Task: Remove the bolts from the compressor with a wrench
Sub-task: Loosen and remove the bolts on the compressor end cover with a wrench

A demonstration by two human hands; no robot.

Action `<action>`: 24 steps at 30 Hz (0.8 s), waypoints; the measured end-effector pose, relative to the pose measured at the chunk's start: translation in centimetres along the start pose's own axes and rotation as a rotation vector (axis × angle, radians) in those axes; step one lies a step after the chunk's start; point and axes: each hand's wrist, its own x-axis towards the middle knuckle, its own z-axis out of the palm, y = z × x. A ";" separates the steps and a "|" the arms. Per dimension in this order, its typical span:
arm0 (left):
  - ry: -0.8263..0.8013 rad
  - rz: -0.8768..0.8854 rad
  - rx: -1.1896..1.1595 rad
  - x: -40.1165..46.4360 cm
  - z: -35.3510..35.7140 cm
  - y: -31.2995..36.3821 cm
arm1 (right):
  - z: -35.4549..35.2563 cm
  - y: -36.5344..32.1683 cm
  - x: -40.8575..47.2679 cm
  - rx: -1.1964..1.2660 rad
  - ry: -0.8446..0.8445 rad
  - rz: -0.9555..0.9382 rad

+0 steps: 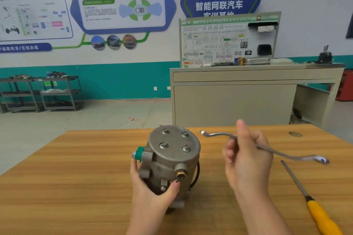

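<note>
On a wooden table (76, 187), a grey metal compressor (172, 160) stands upright near the middle, its round top plate tilted slightly toward the camera and carrying four bolts (165, 131) set in a square, all seated in the plate. A green cap (140, 153) sits on a fitting at its left side, a brass fitting (180, 174) with a black cable faces the near side, and the cable loops round the right of the body. The left hand (150, 189) grips the compressor's lower near side, fingers on the left and thumb curled against the front. Just right of it, the right hand (246, 160) is raised above the table, fingers curled round the middle of a double-ended offset wrench (215, 135); one ring end points left toward the compressor without touching it, the other end reaches out to the right. Farther right, a screwdriver (309, 196) with a yellow handle lies on the table, tip pointing away. Beyond the table stand a beige bench (248, 101) with a wiring display board (227, 42), grey shelf carts (42, 93) at far left, and wall posters (122, 7).
</note>
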 end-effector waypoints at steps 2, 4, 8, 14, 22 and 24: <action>0.012 0.000 -0.014 -0.2 0.5 0.2 | 0.4 0.9 -1.8 -0.258 0.045 -0.140; 0.048 0.005 -0.012 -0.6 1.2 0.4 | 1.0 2.2 -3.4 -0.394 0.084 -0.263; 0.193 0.011 0.034 -1.1 2.1 0.4 | 1.9 3.8 -4.3 -0.529 0.121 -0.492; 0.300 0.003 0.242 -1.9 2.8 2.0 | 2.7 4.4 -3.6 -0.676 0.192 -0.654; 0.206 0.151 0.368 -1.9 3.1 2.3 | 3.2 4.2 -1.9 -0.563 0.214 -0.531; 0.226 0.165 0.348 -1.9 3.0 2.4 | 3.3 4.2 -1.6 -0.532 0.221 -0.484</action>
